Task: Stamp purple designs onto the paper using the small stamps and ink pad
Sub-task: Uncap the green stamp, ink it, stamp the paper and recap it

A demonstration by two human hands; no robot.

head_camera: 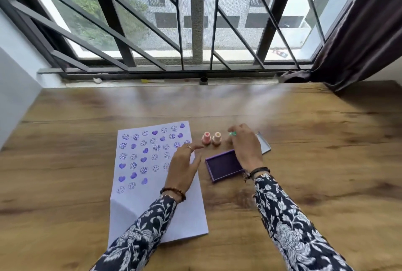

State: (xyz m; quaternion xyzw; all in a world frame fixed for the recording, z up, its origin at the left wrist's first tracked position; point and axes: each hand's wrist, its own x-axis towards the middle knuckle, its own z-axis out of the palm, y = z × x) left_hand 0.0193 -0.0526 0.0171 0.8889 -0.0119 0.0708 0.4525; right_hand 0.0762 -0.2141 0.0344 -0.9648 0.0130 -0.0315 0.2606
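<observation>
A white paper (139, 205) lies on the wooden table, its upper half covered with purple smiley and heart prints. My left hand (182, 166) rests flat on the paper's right edge, fingers spread, holding nothing. To the right sits the open purple ink pad (224, 167). Two small pinkish stamps (206, 138) (216, 138) stand upright just beyond the pad. My right hand (245, 146) hovers over the pad's far right corner, fingers closed on a small green stamp (232, 133), which is blurred and mostly hidden.
The ink pad's grey lid (264, 144) lies behind my right hand. The wooden table (304, 183) runs back to a windowsill with a black metal grille. A dark curtain (359, 42) hangs at the far right. A white wall borders the left.
</observation>
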